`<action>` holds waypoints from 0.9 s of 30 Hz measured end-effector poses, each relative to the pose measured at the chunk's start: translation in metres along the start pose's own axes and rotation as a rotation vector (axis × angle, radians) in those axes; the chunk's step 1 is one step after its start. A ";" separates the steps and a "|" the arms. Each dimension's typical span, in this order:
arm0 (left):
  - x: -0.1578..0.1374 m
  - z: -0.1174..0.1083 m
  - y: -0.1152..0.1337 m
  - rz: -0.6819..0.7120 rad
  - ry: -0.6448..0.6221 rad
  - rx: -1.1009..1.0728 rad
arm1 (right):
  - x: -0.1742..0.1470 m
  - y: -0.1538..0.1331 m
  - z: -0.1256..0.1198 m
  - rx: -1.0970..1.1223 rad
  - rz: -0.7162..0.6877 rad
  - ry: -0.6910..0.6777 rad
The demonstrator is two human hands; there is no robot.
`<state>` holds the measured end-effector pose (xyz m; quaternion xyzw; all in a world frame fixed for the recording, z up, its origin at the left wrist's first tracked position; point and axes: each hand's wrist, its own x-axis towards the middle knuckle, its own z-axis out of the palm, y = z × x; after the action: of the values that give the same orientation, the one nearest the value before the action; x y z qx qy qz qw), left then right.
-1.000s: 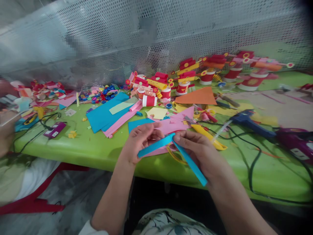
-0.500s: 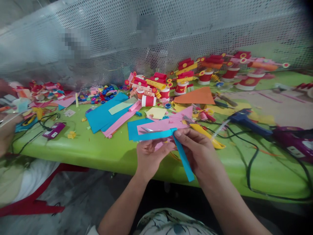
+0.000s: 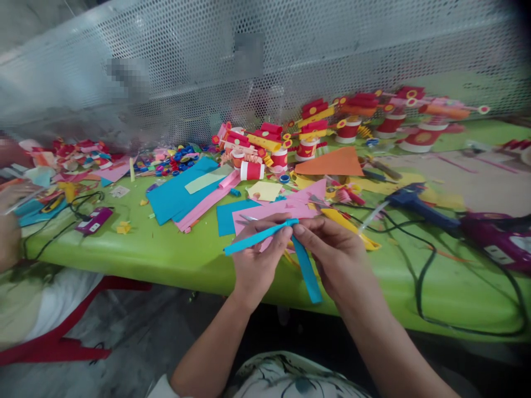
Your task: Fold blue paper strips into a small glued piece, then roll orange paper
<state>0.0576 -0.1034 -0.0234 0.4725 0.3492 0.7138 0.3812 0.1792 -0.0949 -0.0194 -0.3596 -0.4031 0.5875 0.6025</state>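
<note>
Both hands pinch a blue paper strip (image 3: 307, 271) near its bend, above the front edge of the green table. One length of the strip runs out to the left, and the other hangs down between the hands. My left hand (image 3: 259, 265) has its thumb pressed on the strip just left of the bend. My right hand (image 3: 338, 249) grips it at the bend, thumb and fingertips together. Beneath the hands lie a pink paper sheet (image 3: 276, 208), a blue paper piece (image 3: 228, 220) and yellow-handled scissors (image 3: 346, 219), partly covered by my fingers.
On the right, a blue glue gun (image 3: 423, 207) rests by a purple power strip (image 3: 498, 240), its cable looping along the table edge. Paper-cup models (image 3: 348, 130) stand along the mesh partition (image 3: 307, 50). Orange paper (image 3: 334, 162) lies mid-table. Another person's hand (image 3: 10, 221) is at far left.
My left hand has moved its thumb up to the bend and pinches there. The strip's left length now tilts downward and its hanging end has shifted slightly left.
</note>
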 end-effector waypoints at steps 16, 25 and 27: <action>-0.005 0.001 0.003 0.064 0.059 0.189 | -0.005 -0.002 -0.003 -0.225 -0.118 -0.063; 0.003 0.000 0.010 -0.154 -0.004 0.028 | -0.004 0.000 -0.006 -0.349 -0.130 -0.014; 0.005 0.000 0.010 -0.223 -0.026 -0.012 | -0.004 0.000 -0.006 -0.328 -0.102 -0.013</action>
<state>0.0543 -0.1032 -0.0126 0.4377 0.3904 0.6628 0.4656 0.1851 -0.0985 -0.0220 -0.4285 -0.5153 0.4848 0.5620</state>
